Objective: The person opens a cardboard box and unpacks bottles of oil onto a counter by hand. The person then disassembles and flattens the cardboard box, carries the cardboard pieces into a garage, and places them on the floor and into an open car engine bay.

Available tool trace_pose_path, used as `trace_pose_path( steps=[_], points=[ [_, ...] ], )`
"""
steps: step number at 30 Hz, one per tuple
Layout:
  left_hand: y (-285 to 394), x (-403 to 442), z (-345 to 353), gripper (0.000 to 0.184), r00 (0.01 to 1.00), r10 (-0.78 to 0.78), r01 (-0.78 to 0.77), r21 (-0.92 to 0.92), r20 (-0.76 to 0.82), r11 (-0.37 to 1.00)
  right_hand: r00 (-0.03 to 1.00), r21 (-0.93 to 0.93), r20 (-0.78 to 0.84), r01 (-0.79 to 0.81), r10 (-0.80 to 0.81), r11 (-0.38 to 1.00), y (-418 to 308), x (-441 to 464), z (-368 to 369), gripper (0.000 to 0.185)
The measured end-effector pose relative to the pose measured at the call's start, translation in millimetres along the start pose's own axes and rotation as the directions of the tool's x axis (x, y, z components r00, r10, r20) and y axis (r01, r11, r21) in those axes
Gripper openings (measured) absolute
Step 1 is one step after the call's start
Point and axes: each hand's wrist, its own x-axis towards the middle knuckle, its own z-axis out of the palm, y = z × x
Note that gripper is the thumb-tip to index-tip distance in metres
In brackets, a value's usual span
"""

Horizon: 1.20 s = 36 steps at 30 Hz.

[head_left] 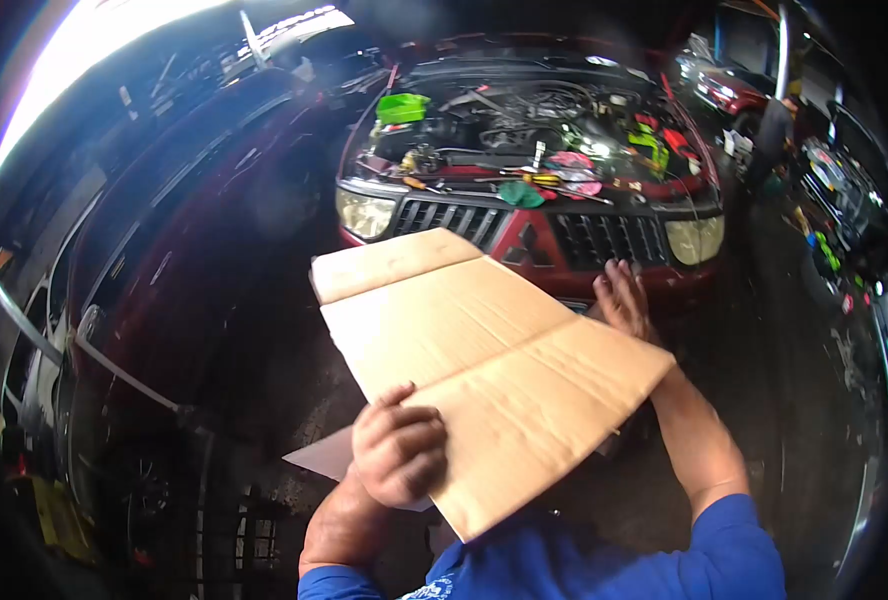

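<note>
A folded piece of brown cardboard (pixel 484 350) with crease lines is held tilted in front of my body. At its lower left edge my left hand (pixel 399 450) is closed, fingers curled over the board. Another cardboard flap (pixel 322 455) sticks out below that hand. My right hand (pixel 624 300) is at the far right edge, fingers stretched upward; its palm is partly hidden behind the board, so I cannot tell how firmly it touches.
Ahead stands a dark red car (pixel 524 240) with its engine bay (pixel 524 120) exposed. Several tools, a green cloth (pixel 521 194) and a green tray (pixel 402 108) lie along its front. Another dark vehicle (pixel 194 200) is at left. A person (pixel 772 140) is at the right.
</note>
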Motion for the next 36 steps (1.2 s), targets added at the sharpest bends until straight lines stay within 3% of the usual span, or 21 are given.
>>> trace_pose_path(
  steps=[2, 4, 7, 8, 10, 11, 12, 14, 16, 17, 18, 19, 21, 22, 24, 26, 27, 28, 32, 34, 36],
  points=[
    [0, -15, -14, 0.011, 0.998, 0.053, -0.054, -0.017, -0.039, 0.998, 0.993, 0.122, 0.048, -0.111, 0.106, 0.986, -32, 16, 12, 0.052],
    [-3, -31, -36, 0.010, 1.000, 0.021, -0.022, -0.078, -0.016, 0.997, 0.989, 0.115, 0.126, 0.068, -0.083, 0.991, -32, 28, 38, 0.032],
    [-13, -53, -59, 0.009, 1.000, -0.028, 0.028, -0.049, -0.007, 0.998, 0.997, 0.255, 0.070, -0.029, 0.012, 0.966, -57, 50, 80, 0.022],
    [-16, -63, -70, 0.009, 0.999, -0.042, 0.042, -0.028, -0.006, 0.999, 0.991, 0.207, -0.113, 0.091, -0.068, 0.974, -64, 62, 100, 0.021],
    [-23, -92, -97, 0.027, 0.913, -0.378, 0.396, -0.114, 0.154, 0.911, 0.932, 0.164, -0.361, 0.109, -0.043, 0.980, -80, 78, 137, 0.022],
    [-22, -130, -103, 0.041, 0.705, -0.685, 0.688, -0.413, 0.185, 0.596, 0.945, 0.138, -0.318, 0.124, -0.074, 0.983, -97, 98, 121, 0.020],
    [-22, -132, -111, 0.043, 0.616, -0.784, 0.710, -0.486, 0.077, 0.510, 0.956, 0.108, -0.275, 0.140, -0.106, 0.984, -115, 120, 104, 0.020],
    [-45, -185, -123, 0.047, 0.051, -0.999, 0.716, -0.696, -0.018, 0.049, 0.939, 0.196, -0.315, 0.204, -0.136, 0.959, -131, 142, 120, 0.020],
    [-65, -275, -123, 0.052, -0.107, -0.994, 0.783, -0.619, -0.026, -0.068, 0.962, 0.204, -0.229, 0.199, -0.150, 0.959, -168, 168, 111, 0.021],
    [-74, -317, -116, 0.057, -0.138, -0.986, 0.778, -0.606, 0.092, -0.166, 0.950, 0.184, -0.233, 0.253, -0.207, 0.950, -182, 177, 115, 0.022],
    [-72, -338, -110, 0.071, -0.212, -0.940, 0.601, -0.723, 0.266, -0.341, 0.936, 0.164, -0.236, 0.304, -0.262, 0.938, -196, 185, 119, 0.023],
    [-60, -302, -105, 0.087, -0.406, -0.835, 0.528, -0.650, 0.372, -0.547, 0.915, 0.179, -0.249, 0.366, -0.318, 0.913, -210, 190, 127, 0.023],
    [-64, -320, -70, 0.094, -0.493, -0.765, 0.415, -0.660, 0.415, -0.626, 0.869, 0.220, -0.287, 0.468, -0.402, 0.856, -243, 197, 139, 0.023],
    [-64, -318, -56, 0.094, -0.503, -0.764, 0.412, -0.664, 0.405, -0.624, 0.867, 0.310, -0.270, 0.491, -0.419, 0.814, -264, 197, 141, 0.024],
    [-68, -310, -35, 0.101, -0.215, -0.837, 0.021, -0.854, 0.504, -0.520, 0.839, 0.418, -0.263, 0.544, -0.476, 0.727, -310, 192, 135, 0.023],
    [-88, -302, -17, 0.107, 0.050, -0.998, 0.132, -0.990, -0.049, 0.056, 0.826, 0.439, -0.055, 0.525, -0.561, 0.729, -350, 173, 127, 0.022],
    [-94, -286, -24, 0.105, -0.115, -0.981, 0.403, -0.910, -0.156, 0.097, 0.804, 0.436, -0.084, 0.561, -0.589, 0.704, -363, 161, 126, 0.016],
    [-85, -272, -33, 0.105, -0.129, -0.981, 0.411, -0.908, -0.145, 0.080, 0.782, 0.430, -0.109, 0.593, -0.613, 0.681, -371, 152, 126, 0.010],
    [-51, -217, -65, 0.085, 0.203, -0.974, -0.074, -0.993, -0.101, 0.088, 0.752, 0.396, 0.022, 0.598, -0.659, 0.697, -367, 141, 127, 0.015],
    [-50, -230, -78, 0.060, -0.013, -0.979, -0.087, -0.976, 0.201, -0.200, 0.771, 0.500, -0.228, 0.617, -0.595, 0.608, -353, 132, 140, 0.021],
    [-58, -252, -79, 0.051, -0.324, -0.912, 0.238, -0.911, 0.252, -0.336, 0.807, 0.536, -0.175, 0.558, -0.564, 0.633, -350, 109, 142, 0.025]
  ],
)
